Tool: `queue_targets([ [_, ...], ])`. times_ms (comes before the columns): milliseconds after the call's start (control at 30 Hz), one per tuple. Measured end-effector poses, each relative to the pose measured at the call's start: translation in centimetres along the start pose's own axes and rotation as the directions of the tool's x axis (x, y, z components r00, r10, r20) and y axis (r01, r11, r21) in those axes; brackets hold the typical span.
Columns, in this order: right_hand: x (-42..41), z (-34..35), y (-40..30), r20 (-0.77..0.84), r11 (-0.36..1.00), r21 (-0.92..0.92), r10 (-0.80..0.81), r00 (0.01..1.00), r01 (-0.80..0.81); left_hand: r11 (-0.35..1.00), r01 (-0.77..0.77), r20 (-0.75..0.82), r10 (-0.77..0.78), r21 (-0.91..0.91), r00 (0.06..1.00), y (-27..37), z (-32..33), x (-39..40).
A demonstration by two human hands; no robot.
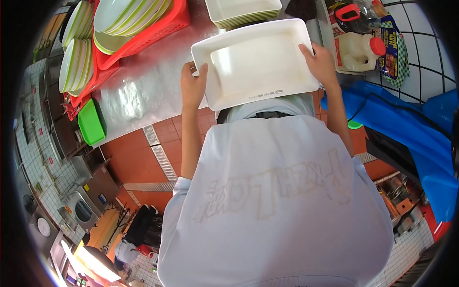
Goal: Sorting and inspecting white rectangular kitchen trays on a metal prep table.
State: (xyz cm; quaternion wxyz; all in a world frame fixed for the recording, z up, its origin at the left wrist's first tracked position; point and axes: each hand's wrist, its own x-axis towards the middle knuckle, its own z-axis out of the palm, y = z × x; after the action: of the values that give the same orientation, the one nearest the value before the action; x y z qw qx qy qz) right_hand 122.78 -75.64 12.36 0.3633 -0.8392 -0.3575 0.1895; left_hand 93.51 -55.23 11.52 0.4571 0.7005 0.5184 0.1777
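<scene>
A white rectangular serving dish (261, 61) with raised walls is held in front of my waist, tilted so that its inside faces me. Its long near rim bears small printed writing. At the left short side, my left hand (193, 82) grips the rim with the thumb towards me. My right hand (320, 64) holds the opposite short side, thumb over the rim and fingers behind it. Beyond the dish, a stack of similar rectangular dishes (244, 14) stands on the metal worktop (143, 93).
Left on the worktop, red plastic baskets (150, 36) hold green-rimmed white plates (118, 14) on edge. A green tray (91, 122) sits at the corner. To the right are a red-capped plastic jug (358, 52), a dark cloth (302, 9) and blue sheeting (398, 118). Another person (127, 247) is far behind.
</scene>
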Motion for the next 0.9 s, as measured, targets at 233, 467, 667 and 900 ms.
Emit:
queue_targets([
  [233, 0.6, 0.8, 0.0, 0.041, 0.993, -0.118, -0.027, 0.999, 0.032, 0.968, -0.156, -0.067, 0.172, 0.199, 0.983, -2.1, 1.5, 0.2],
  [467, 0.8, 1.1, 0.7, -0.023, 0.970, -0.228, -0.092, 0.995, 0.085, 0.988, -0.114, -0.079, 0.123, 0.108, 0.989, -2.3, 2.3, 0.0],
  [667, 0.8, 2.1, 0.9, -0.060, 0.977, -0.207, 0.039, 0.997, -0.051, 0.971, -0.133, -0.022, 0.140, 0.200, 0.990, -2.4, 2.4, 0.3],
  [900, 2.3, 3.0, 1.4, -0.250, 0.979, -0.062, -0.205, 0.946, 0.196, 0.970, -0.148, -0.026, 0.156, 0.195, 0.987, -3.1, 2.8, 0.7],
])
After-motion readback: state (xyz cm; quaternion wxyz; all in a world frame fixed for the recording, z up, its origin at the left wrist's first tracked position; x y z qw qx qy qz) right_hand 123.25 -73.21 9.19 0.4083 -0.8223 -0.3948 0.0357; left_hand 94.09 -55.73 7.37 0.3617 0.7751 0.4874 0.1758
